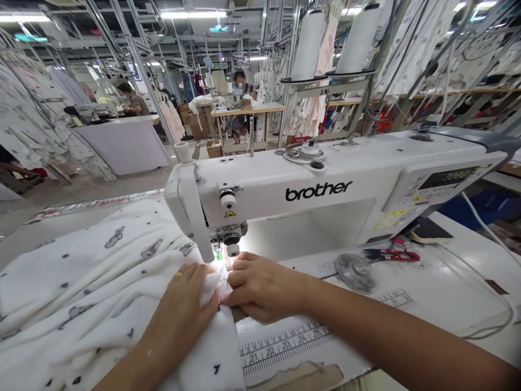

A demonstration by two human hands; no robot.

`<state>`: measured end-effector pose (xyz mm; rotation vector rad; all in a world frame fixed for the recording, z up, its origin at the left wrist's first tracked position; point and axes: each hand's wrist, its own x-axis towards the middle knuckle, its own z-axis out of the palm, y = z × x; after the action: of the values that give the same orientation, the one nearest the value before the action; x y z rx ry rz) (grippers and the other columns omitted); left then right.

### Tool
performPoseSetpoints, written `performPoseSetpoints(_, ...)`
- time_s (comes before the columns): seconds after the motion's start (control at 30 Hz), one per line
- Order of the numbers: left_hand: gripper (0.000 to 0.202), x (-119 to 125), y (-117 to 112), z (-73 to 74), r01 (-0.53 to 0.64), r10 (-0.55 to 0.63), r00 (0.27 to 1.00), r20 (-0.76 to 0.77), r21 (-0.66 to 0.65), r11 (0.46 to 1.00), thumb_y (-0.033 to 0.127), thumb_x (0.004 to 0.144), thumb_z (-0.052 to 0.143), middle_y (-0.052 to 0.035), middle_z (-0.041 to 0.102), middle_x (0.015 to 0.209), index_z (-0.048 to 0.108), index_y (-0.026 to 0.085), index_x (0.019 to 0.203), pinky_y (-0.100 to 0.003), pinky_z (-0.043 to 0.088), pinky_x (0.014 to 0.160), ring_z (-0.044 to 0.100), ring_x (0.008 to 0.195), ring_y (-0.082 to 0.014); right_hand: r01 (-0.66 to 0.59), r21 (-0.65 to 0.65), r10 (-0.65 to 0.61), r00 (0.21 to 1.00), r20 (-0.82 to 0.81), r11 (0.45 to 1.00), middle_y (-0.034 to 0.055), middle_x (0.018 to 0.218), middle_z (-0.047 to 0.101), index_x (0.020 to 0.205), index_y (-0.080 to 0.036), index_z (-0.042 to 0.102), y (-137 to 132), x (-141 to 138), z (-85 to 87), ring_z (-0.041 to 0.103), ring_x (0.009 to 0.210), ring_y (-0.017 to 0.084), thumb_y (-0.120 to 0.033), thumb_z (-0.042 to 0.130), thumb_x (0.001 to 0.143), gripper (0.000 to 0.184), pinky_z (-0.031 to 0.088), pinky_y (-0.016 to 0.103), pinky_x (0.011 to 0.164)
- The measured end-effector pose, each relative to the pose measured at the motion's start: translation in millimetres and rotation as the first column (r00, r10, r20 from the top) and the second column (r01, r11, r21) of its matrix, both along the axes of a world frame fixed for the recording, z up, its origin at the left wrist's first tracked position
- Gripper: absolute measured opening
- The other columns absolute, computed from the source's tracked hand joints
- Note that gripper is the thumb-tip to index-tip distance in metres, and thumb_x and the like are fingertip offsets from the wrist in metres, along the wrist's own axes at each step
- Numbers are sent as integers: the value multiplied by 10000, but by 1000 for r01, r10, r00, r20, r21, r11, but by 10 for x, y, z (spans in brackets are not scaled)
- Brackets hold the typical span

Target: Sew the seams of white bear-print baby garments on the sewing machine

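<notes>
Hands [264,288] touch white cloth [134,288] (rumpled, printed).

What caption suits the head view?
Left hand and right hand on soft white printed fabric at a long white "brother" sewing machine.

**Crowded workshop under bright strip lights [194,14]**

Metal poles [138,62] rise toward a dark grey ceiling [244,11]. Pale garments [419,46] hang on both sides. Further back, a light wooden table [252,110] stands near cardboard boxes [199,124]; at left, a white-draped table [126,142] stands on the grey floor [140,187].
</notes>
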<state>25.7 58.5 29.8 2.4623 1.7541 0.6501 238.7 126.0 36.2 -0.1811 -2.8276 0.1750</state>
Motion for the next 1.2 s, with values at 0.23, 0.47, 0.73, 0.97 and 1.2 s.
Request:
performPoseSetpoints(0.23, 277, -35, -69, 2, 298, -230, 925, -302, 203, 933, 24, 889, 402, -69, 621, 897, 607, 153, 1023, -412, 482, 801, 572, 852, -228, 15, -3, -15, 999, 35, 1000, -17, 796, 587, 950, -208, 660, -27, 16, 58, 473, 811, 172, -230, 579, 910, 93, 342, 336, 920)
performPoseSetpoints(0.47, 378, -185, 34, 109, 467, -413, 853, -318, 112, 877, 41, 897, 392, -68, 641, 1222, 590, 176, 1189, -352, 461, 1038, 570, 1193, -209, 104, -87, -109, 993, -49, 991, 18, 913, 627, 871, -181, 633, -62, 21, 12, 500, 860, 172, -261, 523, 957, 161, 351, 327, 910)
performPoseSetpoints(0.73, 379, -225, 55, 5, 472, -431, 871, -235, 156, 868, 13, 886, 365, -123, 642, 1214, 563, 137, 1184, -313, 538, 967, 602, 1177, -213, 227, -103, -230, 973, -21, 968, 36, 1179, 634, 1241, -171, 552, -87, -25, 26, 513, 1046, 210, -334, 543, 971, 316, 272, 385, 1043)
performPoseSetpoints(0.97, 387, -204, 208, -93, 382, -347, 907, -240, 121, 916, -4, 853, 363, -136, 649, 1197, 571, 145, 1143, -356, 587, 887, 622, 1154, -248, 373, -20, -373, 928, -7, 928, 18, 986, 657, 1061, -211, 604, -24, -107, 27, 506, 1066, 231, -335, 577, 939, 176, 165, 391, 1092)
performPoseSetpoints(1.2, 361, -206, 338, -59, 360, -327, 916, -234, 118, 925, -19, 829, 360, -146, 661, 1155, 599, 140, 1050, -370, 592, 857, 641, 1116, -255, 387, -12, -387, 922, -32, 922, 41, 1122, 603, 1114, -210, 567, 9, -56, -49, 441, 1142, 235, -360, 572, 932, 236, 115, 394, 1121)
